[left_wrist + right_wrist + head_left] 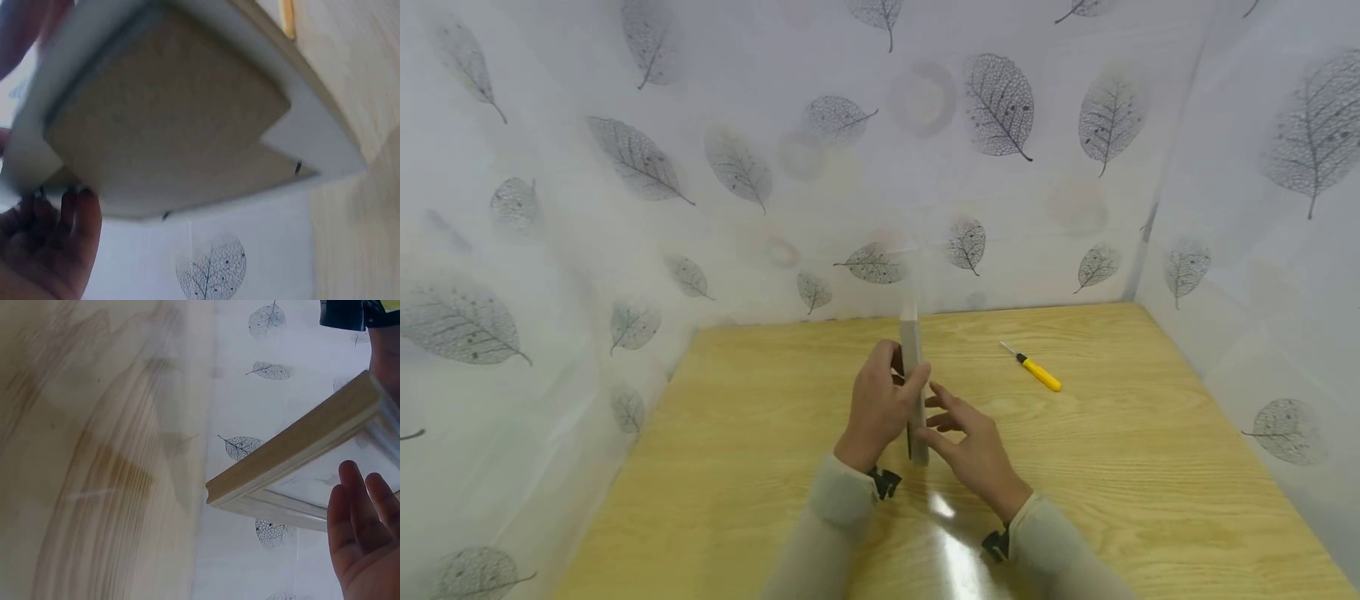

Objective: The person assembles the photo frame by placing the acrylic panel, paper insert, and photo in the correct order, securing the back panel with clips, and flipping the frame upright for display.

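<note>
A picture frame [912, 337] stands on edge over the table, seen almost edge-on in the head view. My left hand [878, 398] grips it, thumb over the near edge and fingers on the left side. In the left wrist view, the left fingers [80, 215] curl at the frame's back. There a brown backing board [169, 106] lies askew, with a white layer and small dark tabs showing around it. My right hand [973, 450] is at the frame's right side, thumb by the near edge. Its fingers [354, 500] are extended before the clear front; whether they touch is unclear.
A screwdriver with a yellow handle [1041, 375] lies on the wooden table [760, 417], to the right of the frame. White leaf-print sheets [850, 183] wall the table at the back and both sides. Dark straps [997, 543] sit at both wrists.
</note>
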`<action>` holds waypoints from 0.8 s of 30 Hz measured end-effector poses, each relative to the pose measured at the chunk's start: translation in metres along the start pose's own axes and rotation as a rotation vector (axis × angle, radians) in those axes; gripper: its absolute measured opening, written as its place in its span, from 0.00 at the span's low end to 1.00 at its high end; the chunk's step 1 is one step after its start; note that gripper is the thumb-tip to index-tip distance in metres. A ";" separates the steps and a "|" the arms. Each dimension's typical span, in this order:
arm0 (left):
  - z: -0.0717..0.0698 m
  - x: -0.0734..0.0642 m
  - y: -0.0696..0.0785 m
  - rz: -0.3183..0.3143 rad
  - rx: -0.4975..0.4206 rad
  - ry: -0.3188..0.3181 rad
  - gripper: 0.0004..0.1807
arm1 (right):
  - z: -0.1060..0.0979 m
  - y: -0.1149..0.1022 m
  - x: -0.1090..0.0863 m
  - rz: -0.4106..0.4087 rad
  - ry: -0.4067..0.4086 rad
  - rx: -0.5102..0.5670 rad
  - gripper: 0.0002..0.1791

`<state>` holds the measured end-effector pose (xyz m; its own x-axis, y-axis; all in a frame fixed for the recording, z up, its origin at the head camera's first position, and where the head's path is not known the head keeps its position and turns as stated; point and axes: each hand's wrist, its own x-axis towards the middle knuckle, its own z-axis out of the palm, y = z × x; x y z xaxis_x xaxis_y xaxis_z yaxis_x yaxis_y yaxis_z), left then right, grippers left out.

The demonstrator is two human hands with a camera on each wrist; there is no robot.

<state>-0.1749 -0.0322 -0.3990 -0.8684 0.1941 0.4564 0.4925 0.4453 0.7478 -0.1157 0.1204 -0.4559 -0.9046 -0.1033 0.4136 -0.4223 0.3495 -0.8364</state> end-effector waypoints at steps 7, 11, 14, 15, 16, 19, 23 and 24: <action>-0.008 -0.001 -0.002 -0.075 -0.094 -0.103 0.19 | -0.007 0.012 0.002 -0.021 0.051 -0.049 0.32; -0.012 -0.003 -0.002 -0.117 -0.163 -0.138 0.18 | -0.011 0.016 0.002 -0.030 0.072 -0.076 0.32; -0.017 -0.005 0.000 -0.151 -0.239 -0.145 0.18 | -0.016 0.020 0.004 -0.050 0.084 -0.089 0.32; -0.019 -0.005 0.001 -0.159 -0.265 -0.146 0.18 | -0.018 0.022 0.005 -0.053 0.091 -0.095 0.31; -0.020 -0.006 0.001 -0.164 -0.291 -0.146 0.17 | -0.020 0.023 0.006 -0.048 0.097 -0.099 0.31; -0.023 -0.005 0.002 -0.159 -0.349 -0.152 0.17 | -0.027 0.026 0.010 -0.004 0.116 -0.096 0.30; -0.024 -0.004 0.000 -0.147 -0.416 -0.181 0.17 | -0.037 0.029 0.014 0.105 0.123 -0.058 0.33; -0.024 -0.004 0.000 -0.146 -0.439 -0.192 0.17 | -0.039 0.030 0.015 0.130 0.119 -0.050 0.34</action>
<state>-0.1703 -0.0543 -0.3890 -0.9048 0.3328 0.2656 0.3070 0.0776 0.9486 -0.1391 0.1657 -0.4606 -0.9368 0.0559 0.3455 -0.2962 0.3991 -0.8678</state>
